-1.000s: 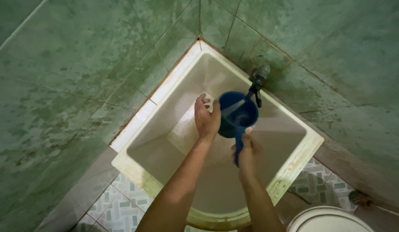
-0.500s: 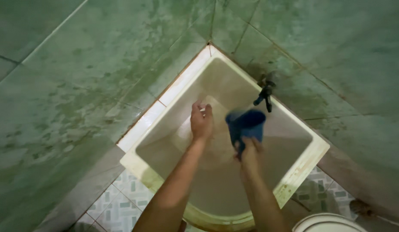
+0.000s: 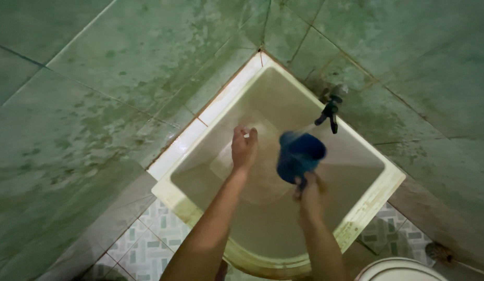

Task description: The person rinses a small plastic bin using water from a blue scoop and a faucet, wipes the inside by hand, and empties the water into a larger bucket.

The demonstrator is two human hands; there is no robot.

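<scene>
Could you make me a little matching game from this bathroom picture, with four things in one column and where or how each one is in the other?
Things:
1. blue dipper
2. tap
3. left hand
4. toilet rim

Places or states:
A. on the green tiled wall above the tub's far corner
B. bottom right corner of the view
C. held by its handle in the right hand
D. empty, stretched out over the tub

Pairs: 1-C, 2-A, 3-D, 4-B
</scene>
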